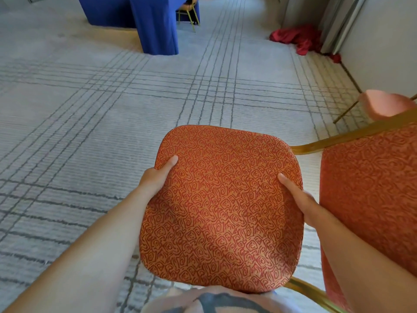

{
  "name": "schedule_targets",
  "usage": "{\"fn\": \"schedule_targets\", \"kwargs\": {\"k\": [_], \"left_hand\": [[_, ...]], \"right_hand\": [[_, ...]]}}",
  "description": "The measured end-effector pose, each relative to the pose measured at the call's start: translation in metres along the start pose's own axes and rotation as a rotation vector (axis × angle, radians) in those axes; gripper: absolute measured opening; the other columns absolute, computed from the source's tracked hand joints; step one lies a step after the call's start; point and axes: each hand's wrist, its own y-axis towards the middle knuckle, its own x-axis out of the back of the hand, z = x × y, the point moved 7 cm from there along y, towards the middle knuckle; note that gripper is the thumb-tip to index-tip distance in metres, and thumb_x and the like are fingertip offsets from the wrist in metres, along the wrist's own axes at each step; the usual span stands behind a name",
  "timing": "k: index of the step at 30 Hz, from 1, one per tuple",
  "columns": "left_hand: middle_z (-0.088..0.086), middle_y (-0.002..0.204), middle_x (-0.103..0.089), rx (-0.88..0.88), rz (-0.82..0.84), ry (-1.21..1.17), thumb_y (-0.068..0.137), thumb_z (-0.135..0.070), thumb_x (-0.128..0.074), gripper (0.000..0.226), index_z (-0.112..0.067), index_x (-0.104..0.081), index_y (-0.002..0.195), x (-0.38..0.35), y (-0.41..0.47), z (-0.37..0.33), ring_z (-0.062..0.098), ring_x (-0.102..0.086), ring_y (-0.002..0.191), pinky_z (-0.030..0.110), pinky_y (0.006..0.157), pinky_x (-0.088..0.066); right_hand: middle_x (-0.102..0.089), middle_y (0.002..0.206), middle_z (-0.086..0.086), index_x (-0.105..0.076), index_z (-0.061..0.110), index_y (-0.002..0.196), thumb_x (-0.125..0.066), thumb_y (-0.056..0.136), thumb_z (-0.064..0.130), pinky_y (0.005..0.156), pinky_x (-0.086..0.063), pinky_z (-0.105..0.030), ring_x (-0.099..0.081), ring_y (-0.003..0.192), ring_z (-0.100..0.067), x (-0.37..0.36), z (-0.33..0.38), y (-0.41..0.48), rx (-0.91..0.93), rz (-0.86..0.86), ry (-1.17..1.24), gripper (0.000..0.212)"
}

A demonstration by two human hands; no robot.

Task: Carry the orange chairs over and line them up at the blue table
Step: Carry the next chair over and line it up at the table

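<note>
An orange chair with a swirl-patterned seat is held up in front of me, its gold frame showing at the right. My left hand grips the seat's left edge, thumb on top. My right hand grips the right edge the same way. The blue table, draped in blue cloth, stands far ahead at the upper left. Another orange chair with gold legs sits behind it, mostly hidden.
A second orange chair stands close on my right, with a third one beyond it. A red cloth heap lies by the right wall. Striped grey carpet stretches toward the table.
</note>
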Motion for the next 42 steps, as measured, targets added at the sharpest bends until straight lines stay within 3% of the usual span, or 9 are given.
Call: {"fn": "schedule_targets", "kwargs": {"k": [3,7,12,20,27,34,39,42], "left_hand": [[0.017,0.123,-0.062,0.032,-0.006,-0.025,0.071,-0.078,-0.057,0.093,-0.004,-0.058,0.127,-0.016,0.043,-0.034,0.033,-0.059,0.112,0.038,0.099,-0.045],[0.018,0.121,-0.063,0.062,-0.037,-0.002,0.070,-0.080,-0.055,0.095,-0.004,-0.058,0.127,-0.027,0.088,-0.070,0.034,-0.060,0.108,0.038,0.094,-0.045],[0.016,0.121,-0.063,0.081,-0.040,0.026,0.068,-0.082,-0.054,0.096,-0.006,-0.059,0.126,-0.040,0.145,-0.109,0.029,-0.059,0.097,0.036,0.091,-0.046],[0.010,0.101,-0.064,0.073,0.018,0.050,0.069,-0.079,-0.057,0.088,-0.005,-0.064,0.118,-0.082,0.267,-0.171,0.025,-0.058,0.089,0.034,0.088,-0.046],[0.017,0.116,-0.065,0.021,0.074,0.098,0.067,-0.081,-0.057,0.094,-0.004,-0.062,0.120,-0.111,0.396,-0.271,0.031,-0.061,0.105,0.036,0.095,-0.047],[0.018,0.120,-0.063,-0.053,0.053,0.060,0.078,-0.071,-0.057,0.082,-0.003,-0.062,0.122,-0.121,0.506,-0.384,0.031,-0.059,0.111,0.029,0.086,-0.041],[0.018,0.121,-0.063,-0.019,0.069,0.046,0.073,-0.075,-0.057,0.086,-0.005,-0.062,0.123,-0.122,0.577,-0.418,0.032,-0.060,0.112,0.035,0.096,-0.044],[0.016,0.122,-0.063,0.041,0.118,0.026,0.073,-0.074,-0.058,0.084,-0.008,-0.061,0.125,-0.140,0.622,-0.427,0.030,-0.059,0.112,0.032,0.093,-0.044]], "right_hand": [[-0.074,0.107,-0.006,-0.064,0.018,0.122,-0.081,0.051,0.071,0.100,-0.050,-0.042,-0.068,0.101,-0.026,0.002,0.052,0.049,0.005,0.026,-0.030,0.090],[-0.072,0.111,-0.006,-0.062,0.020,0.124,-0.078,0.059,0.067,0.097,-0.049,-0.039,-0.066,0.102,-0.026,-0.002,0.097,0.104,0.009,0.042,-0.045,0.081],[-0.074,0.108,-0.005,-0.064,0.024,0.118,-0.081,0.043,0.076,0.102,-0.048,-0.044,-0.068,0.102,-0.027,-0.009,0.127,0.163,-0.045,0.058,-0.041,0.093],[-0.076,0.104,-0.004,-0.066,0.020,0.121,-0.084,0.040,0.076,0.102,-0.049,-0.043,-0.071,0.100,-0.026,-0.012,0.178,0.273,-0.087,0.034,-0.005,0.100],[-0.076,0.105,-0.005,-0.066,0.021,0.121,-0.083,0.040,0.077,0.103,-0.048,-0.044,-0.070,0.102,-0.027,-0.022,0.260,0.367,-0.086,-0.036,0.050,0.101],[-0.074,0.107,-0.005,-0.066,0.025,0.111,-0.082,0.034,0.075,0.103,-0.048,-0.042,-0.068,0.102,-0.025,-0.039,0.396,0.453,-0.015,-0.056,0.057,0.094],[-0.073,0.112,-0.006,-0.064,0.020,0.125,-0.082,0.032,0.080,0.106,-0.046,-0.045,-0.067,0.106,-0.026,-0.055,0.443,0.517,-0.041,-0.054,0.024,0.112],[-0.072,0.112,-0.007,-0.063,0.018,0.126,-0.081,0.026,0.082,0.105,-0.046,-0.044,-0.066,0.105,-0.027,-0.064,0.470,0.569,-0.054,-0.044,0.000,0.120]]}}
